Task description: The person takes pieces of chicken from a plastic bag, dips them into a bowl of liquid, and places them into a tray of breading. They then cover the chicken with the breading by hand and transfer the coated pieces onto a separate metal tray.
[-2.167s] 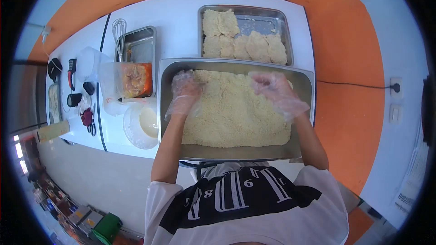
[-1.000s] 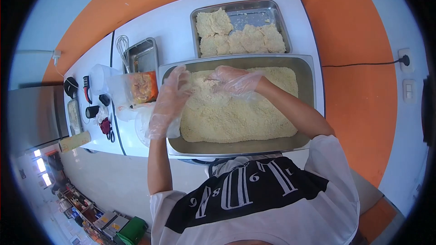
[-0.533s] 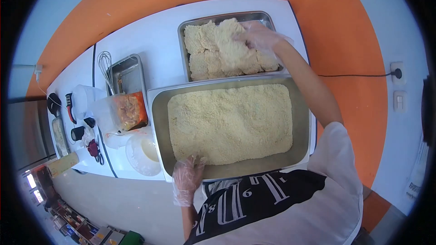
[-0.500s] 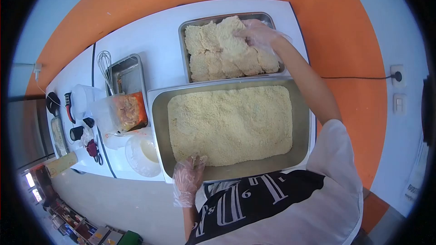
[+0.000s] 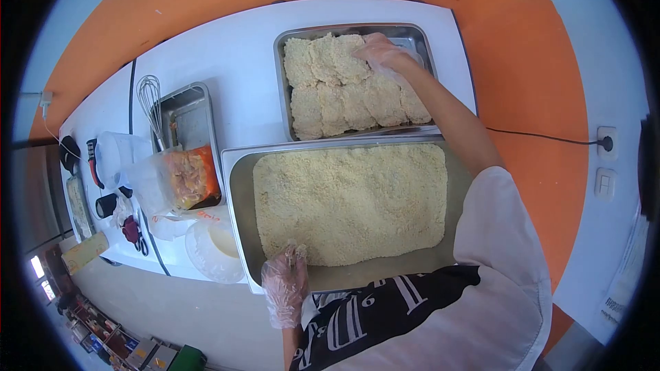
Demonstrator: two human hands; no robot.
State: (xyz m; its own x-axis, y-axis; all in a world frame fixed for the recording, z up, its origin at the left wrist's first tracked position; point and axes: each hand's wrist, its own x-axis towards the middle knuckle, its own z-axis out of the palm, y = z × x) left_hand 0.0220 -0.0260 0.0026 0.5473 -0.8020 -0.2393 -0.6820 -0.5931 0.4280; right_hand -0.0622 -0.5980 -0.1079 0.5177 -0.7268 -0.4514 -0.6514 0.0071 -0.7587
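Note:
My right hand (image 5: 386, 51), in a clear plastic glove, is at the upper steel tray (image 5: 280, 72). Its curled fingers grip the right edge of a breaded cutlet (image 5: 347, 60) lying in the tray's back row. Several more breaded cutlets (image 5: 344, 106) lie side by side in front of it. Below that stands a large deep steel pan (image 5: 242, 216) holding a bed of pale breadcrumbs (image 5: 350, 199). My left hand (image 5: 286, 276), gloved too, rests over the pan's near left rim. Its crumb-coated fingers lie loosely apart at the edge of the crumbs, holding nothing visible.
To the left, a whisk (image 5: 152, 106) leans in a smaller steel tray (image 5: 210, 106) beside a plastic bag of raw meat in orange liquid (image 5: 192, 177). A white bowl of pale batter (image 5: 213, 251) stands near the table's front edge. A black cable (image 5: 536, 136) runs to a wall socket.
The cutlet that my right hand held raised over the tray now lies flat in the back row. My left hand stays at the pan's rim. The view has shifted slightly.

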